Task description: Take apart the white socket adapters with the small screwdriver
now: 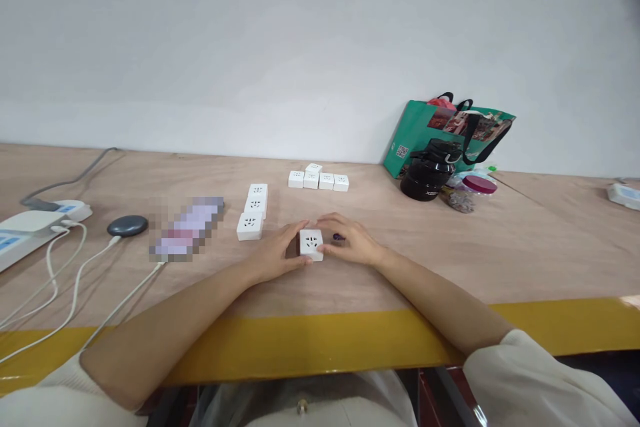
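A white socket cube point(311, 245) with dark slots on its top stands on the wooden table between my hands. My left hand point(280, 252) is curved around its left side, fingers and thumb on the cube. From the right, my right hand point(350, 240) has its thumb at the cube's right side and its fingers bent behind it. A small dark object point(339, 237) shows under the right hand's arch. To the left, three similar cubes point(255, 205) form a column. Farther back, a row of several more cubes point(319, 179) has one cube behind it.
At the left lie a power strip point(30, 230), a dark round device point(128, 225), a phone point(189, 228) and white cables. Back right are a green bag point(406, 130), a black bottle point(429, 173) and a red-lidded jar point(479, 185). Yellow tape point(310, 347) covers the front edge.
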A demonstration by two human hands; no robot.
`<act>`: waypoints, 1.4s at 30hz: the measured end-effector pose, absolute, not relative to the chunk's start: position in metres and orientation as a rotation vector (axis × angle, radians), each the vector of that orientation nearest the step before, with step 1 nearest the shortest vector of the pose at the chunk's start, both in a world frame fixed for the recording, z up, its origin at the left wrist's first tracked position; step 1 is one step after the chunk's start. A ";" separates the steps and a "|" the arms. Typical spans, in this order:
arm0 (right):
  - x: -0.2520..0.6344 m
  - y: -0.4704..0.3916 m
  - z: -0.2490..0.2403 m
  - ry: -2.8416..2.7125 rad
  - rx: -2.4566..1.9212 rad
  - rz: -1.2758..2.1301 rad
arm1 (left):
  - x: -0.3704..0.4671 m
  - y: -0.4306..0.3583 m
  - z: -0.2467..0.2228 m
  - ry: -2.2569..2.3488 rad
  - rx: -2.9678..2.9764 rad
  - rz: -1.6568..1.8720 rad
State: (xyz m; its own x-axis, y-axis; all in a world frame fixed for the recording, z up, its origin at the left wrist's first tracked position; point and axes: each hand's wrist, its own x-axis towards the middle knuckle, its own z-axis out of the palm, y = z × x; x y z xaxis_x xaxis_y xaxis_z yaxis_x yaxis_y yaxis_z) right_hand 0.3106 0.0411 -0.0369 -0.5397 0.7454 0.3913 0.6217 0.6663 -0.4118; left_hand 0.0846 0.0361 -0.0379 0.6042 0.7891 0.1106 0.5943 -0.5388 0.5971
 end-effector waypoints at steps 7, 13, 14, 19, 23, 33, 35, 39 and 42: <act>0.340 0.075 -0.048 -2.140 -1.460 0.228 | 0.088 0.037 -0.036 1.057 2.333 0.461; 0.342 0.079 -0.051 -2.246 -1.457 0.299 | 0.089 0.038 -0.038 1.038 2.340 0.476; 0.341 0.079 -0.051 -2.253 -1.460 0.301 | 0.089 0.038 -0.038 1.042 2.337 0.471; 0.337 0.079 -0.050 -2.242 -1.475 0.292 | 0.089 0.038 -0.036 1.035 2.332 0.466; 0.331 0.075 -0.045 -2.202 -1.439 0.321 | 0.088 0.038 -0.038 1.022 2.333 0.500; 0.289 0.040 -0.017 -2.086 -1.060 0.927 | 0.089 0.038 -0.039 1.022 2.304 0.533; 0.286 0.040 -0.019 -2.082 -1.093 0.899 | 0.089 0.038 -0.039 1.022 2.300 0.543; 0.286 0.041 -0.023 -2.116 -1.109 0.802 | 0.090 0.039 -0.040 1.025 2.297 0.548; 0.285 0.038 -0.022 -2.205 -1.087 0.697 | 0.091 0.039 -0.039 1.026 2.296 0.548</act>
